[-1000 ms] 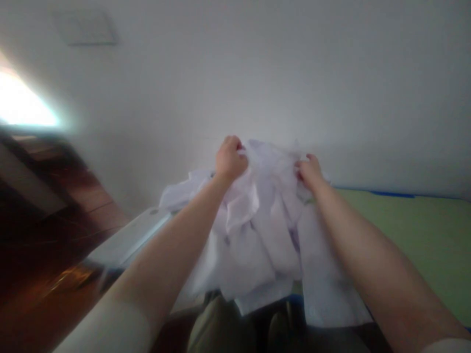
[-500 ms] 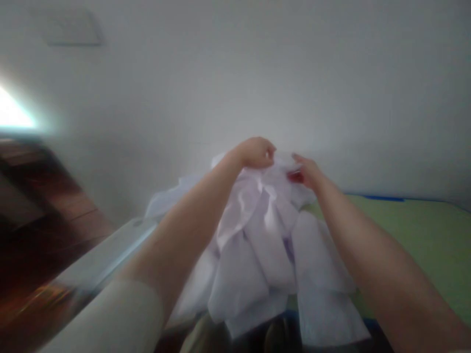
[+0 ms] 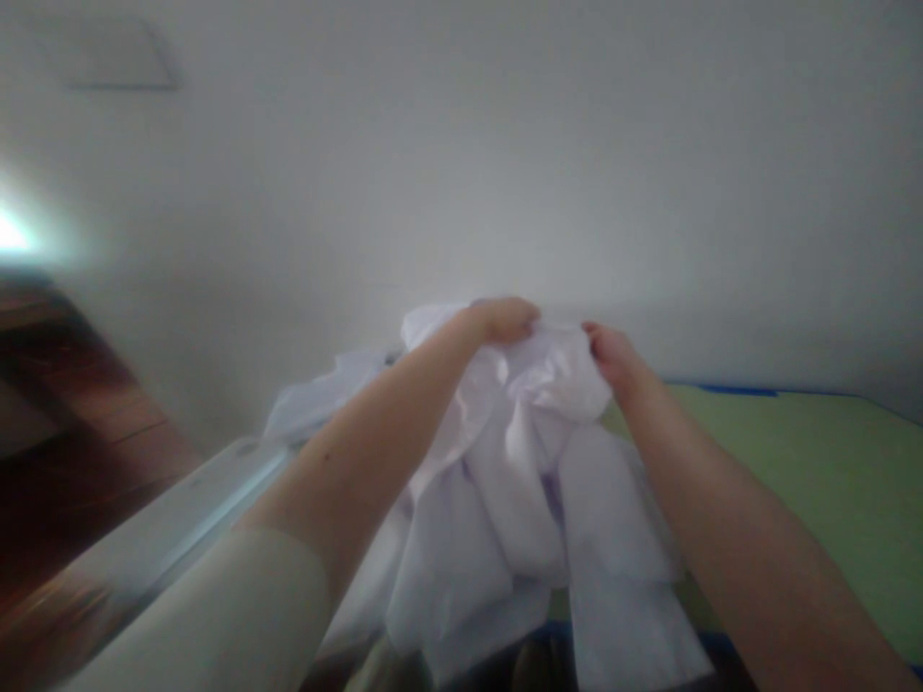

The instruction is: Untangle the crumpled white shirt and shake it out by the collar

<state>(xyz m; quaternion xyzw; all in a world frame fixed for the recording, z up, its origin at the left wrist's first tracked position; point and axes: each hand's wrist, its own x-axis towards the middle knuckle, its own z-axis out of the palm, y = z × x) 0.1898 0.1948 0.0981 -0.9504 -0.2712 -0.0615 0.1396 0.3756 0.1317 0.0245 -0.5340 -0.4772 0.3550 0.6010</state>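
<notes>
A heap of white cloth (image 3: 497, 500), perhaps garments, lies bunched in front of me, with several folds hanging over the near edge of the green surface. My left hand (image 3: 509, 319) is closed on the upper edge of the top white cloth (image 3: 559, 370). A short way to the right, my right hand (image 3: 611, 354) pinches the same edge, and the fabric stretches between the two. Blur hides the exact placing of the fingertips.
A green surface with a blue edge (image 3: 764, 461) extends to the right, against a pale wall (image 3: 461, 163). At left stands a whitish board or panel (image 3: 180, 509). Reddish-brown floor (image 3: 115, 413) shows beyond it. The tips of shoes, it seems, appear at the bottom.
My right hand, with fingers apart before, has closed on the cloth edge. My left hand has come down slightly, and the top cloth is spread wider between both hands.
</notes>
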